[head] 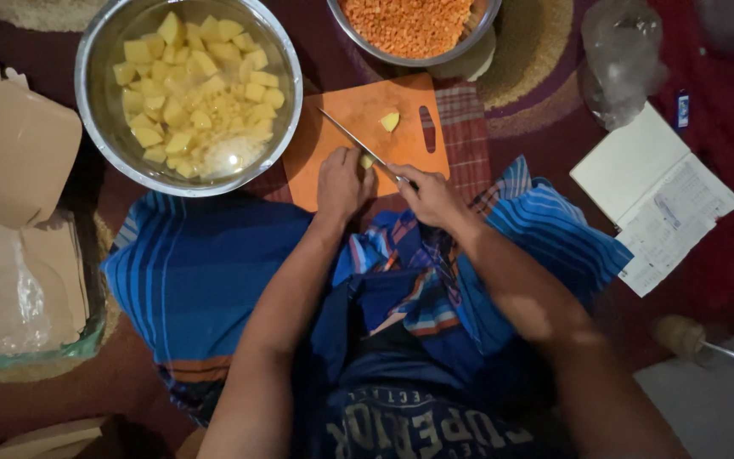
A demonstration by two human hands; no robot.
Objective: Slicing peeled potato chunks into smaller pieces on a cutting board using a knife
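Observation:
An orange cutting board lies on the floor in front of my knees. My left hand presses a small piece of potato onto the board's near edge. My right hand grips a knife whose thin blade slants up and left across the board, right beside the held piece. One loose potato chunk rests near the board's handle slot. A steel bowl at upper left holds several yellow potato cubes in water.
A second steel bowl of orange lentils stands beyond the board. An open notebook and a clear plastic bag lie to the right. Cardboard pieces and plastic wrap sit at left. My blue striped cloth covers my lap.

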